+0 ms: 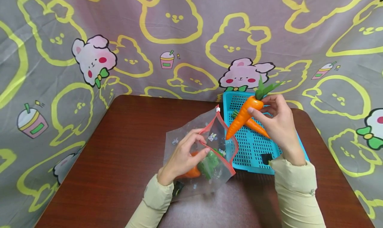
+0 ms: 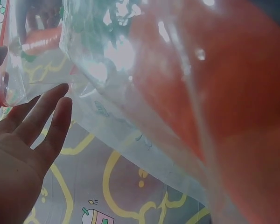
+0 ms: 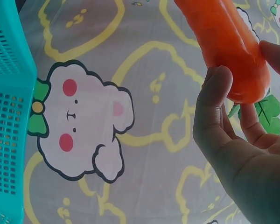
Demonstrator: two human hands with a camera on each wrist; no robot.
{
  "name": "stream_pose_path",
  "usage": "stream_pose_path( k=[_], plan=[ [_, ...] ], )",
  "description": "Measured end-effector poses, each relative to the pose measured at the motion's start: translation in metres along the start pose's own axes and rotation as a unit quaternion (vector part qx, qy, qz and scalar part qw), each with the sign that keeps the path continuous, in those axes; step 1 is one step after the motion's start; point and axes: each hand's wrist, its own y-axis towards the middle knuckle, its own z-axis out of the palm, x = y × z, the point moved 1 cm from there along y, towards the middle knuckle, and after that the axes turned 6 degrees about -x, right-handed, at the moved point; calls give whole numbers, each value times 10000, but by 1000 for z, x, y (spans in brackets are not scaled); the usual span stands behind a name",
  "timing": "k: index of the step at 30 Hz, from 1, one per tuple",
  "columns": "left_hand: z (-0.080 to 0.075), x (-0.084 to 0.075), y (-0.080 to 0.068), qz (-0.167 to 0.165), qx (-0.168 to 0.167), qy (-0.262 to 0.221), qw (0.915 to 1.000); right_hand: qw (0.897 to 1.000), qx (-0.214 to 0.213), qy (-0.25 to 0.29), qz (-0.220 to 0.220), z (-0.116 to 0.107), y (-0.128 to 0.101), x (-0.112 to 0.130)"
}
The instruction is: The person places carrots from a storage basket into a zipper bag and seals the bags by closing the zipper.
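Carrot (image 1: 243, 116) is the piece I'm moving, but going left to right, my left hand (image 1: 182, 160) comes first, low and centre-left in the head view. Its fingers pinch the red-zippered rim of a clear zip bag (image 1: 209, 155) and hold the mouth agape on the brown counter (image 1: 119, 155). Inside the bag lies another orange carrot with green leaves (image 1: 209, 163).

Right of that, just above centre, my right hand (image 1: 276, 120) pinches the carrot between thumb and fingertips at its thick end, just below the green top, tip slanting down-left toward the bag mouth. I judge it light, stiff and smooth, likely plastic and a little slippery, so the broad shoulder is the surest grip.

Under it sits a teal basket (image 1: 254, 155), where one more carrot (image 1: 257, 127) lies.
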Motion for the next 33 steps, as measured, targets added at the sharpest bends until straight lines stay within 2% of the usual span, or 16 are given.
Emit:
stream_pose_path(
  k=[7,16,33],
  plan=[
    [-1,0,0,0,11,-24,10000,9999,106,116,35,3,-3,4],
    [0,1,0,49,-18,-24,10000,9993,231,-216,205,11,-9,4],
    [0,1,1,109,-45,-11,9999,9986,526,29,21,22,-15,3]
  ],
)
